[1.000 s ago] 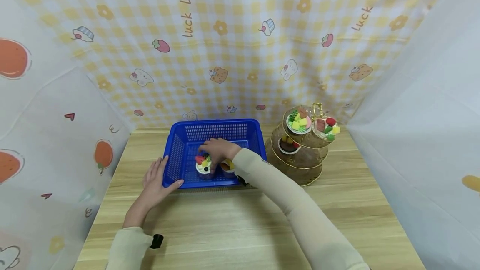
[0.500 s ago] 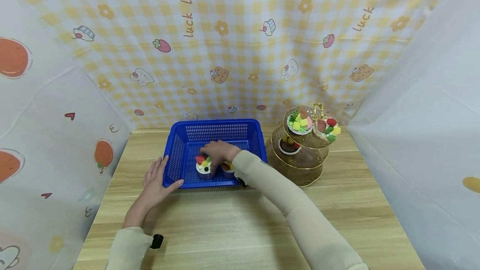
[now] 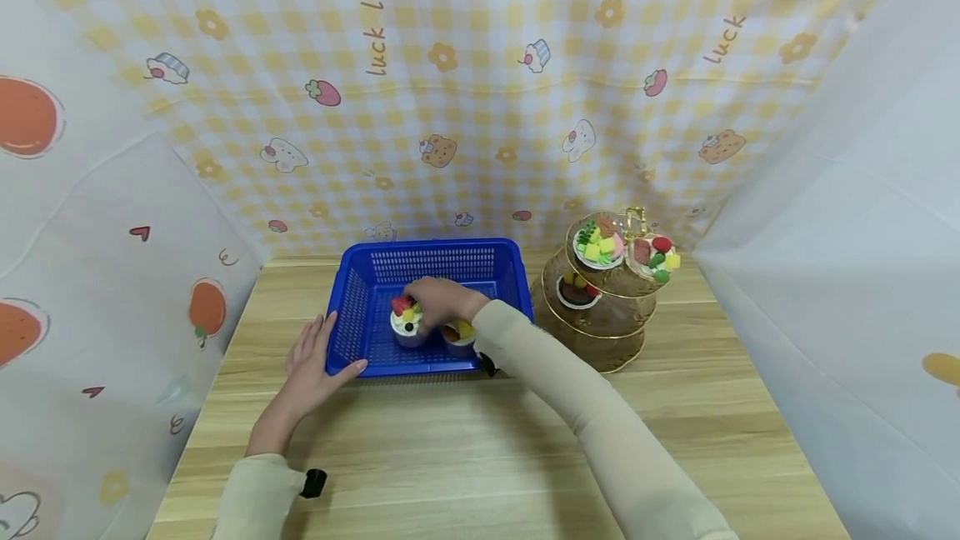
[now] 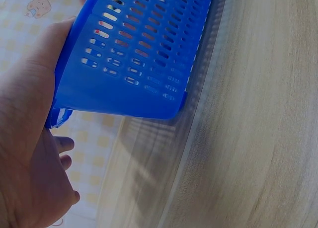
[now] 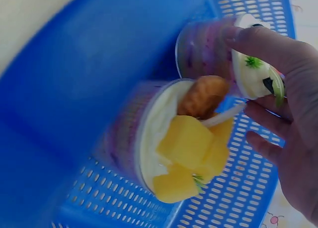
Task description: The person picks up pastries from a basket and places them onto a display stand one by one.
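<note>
My right hand [image 3: 442, 300] reaches into the blue basket [image 3: 431, 245] and grips a dessert cup [image 3: 409, 334] topped with cream, strawberry and fruit bits. In the right wrist view its thumb lies across the cup's rim; the other fingers are partly hidden behind the topping. Just right of it stands a second dessert cup [image 5: 184, 143] with yellow cubes and a brown piece on cream, partly under the wrist in the head view. At the basket's front left corner my left hand [image 3: 311, 365] rests with spread fingers along the side, thumb on the front rim.
To the right stands a tiered gold-rimmed stand [image 3: 600, 325]. Its top tier bears a dessert cup with green and yellow topping [image 3: 597, 245] and one with red fruit [image 3: 652, 257]; a dark dessert [image 3: 577, 292] sits lower. A checked curtain [image 3: 480, 123] hangs behind the wooden table [image 3: 450, 457].
My right hand has closed on the strawberry-topped cup, which has shifted slightly toward the back of the basket and tilted a little. The left hand has stayed in place.
</note>
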### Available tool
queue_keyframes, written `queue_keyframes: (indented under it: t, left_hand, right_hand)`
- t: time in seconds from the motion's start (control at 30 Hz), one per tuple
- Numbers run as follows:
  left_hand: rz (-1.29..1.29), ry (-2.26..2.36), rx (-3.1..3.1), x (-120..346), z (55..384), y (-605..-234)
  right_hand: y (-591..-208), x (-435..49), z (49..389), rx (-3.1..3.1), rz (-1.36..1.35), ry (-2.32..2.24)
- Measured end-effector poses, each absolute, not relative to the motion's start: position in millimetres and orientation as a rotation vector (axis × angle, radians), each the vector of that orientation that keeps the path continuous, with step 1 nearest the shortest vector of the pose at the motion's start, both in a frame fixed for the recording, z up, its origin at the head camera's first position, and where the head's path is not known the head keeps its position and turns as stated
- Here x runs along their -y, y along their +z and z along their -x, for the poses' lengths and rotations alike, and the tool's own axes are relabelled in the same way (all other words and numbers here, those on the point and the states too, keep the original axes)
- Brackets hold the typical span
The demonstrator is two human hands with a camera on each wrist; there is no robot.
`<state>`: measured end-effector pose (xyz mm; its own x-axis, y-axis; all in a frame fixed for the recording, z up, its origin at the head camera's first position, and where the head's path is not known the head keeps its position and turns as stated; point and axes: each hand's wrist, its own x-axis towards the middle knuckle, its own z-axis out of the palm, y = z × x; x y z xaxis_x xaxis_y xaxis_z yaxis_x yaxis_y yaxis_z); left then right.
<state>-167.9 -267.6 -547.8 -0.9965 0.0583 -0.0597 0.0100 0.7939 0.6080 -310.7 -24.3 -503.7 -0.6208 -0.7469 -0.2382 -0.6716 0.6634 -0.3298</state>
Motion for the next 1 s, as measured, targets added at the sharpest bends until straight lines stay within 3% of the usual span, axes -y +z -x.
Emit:
queue_keyframes:
  t: [0.27, 1.0]
  left_hand:
    - [-0.054, 0.982, -2.901, 267.3, 166.7, -547.3]
    - [-0.074, 1.015, -2.891, 269.2, 166.6, -548.4]
  right_hand:
    - [-492.7, 13.0, 311.5, -2.643, 1.086, -0.569]
    - [-458.1, -43.3, 281.1, -2.775, 0.674, -1.19]
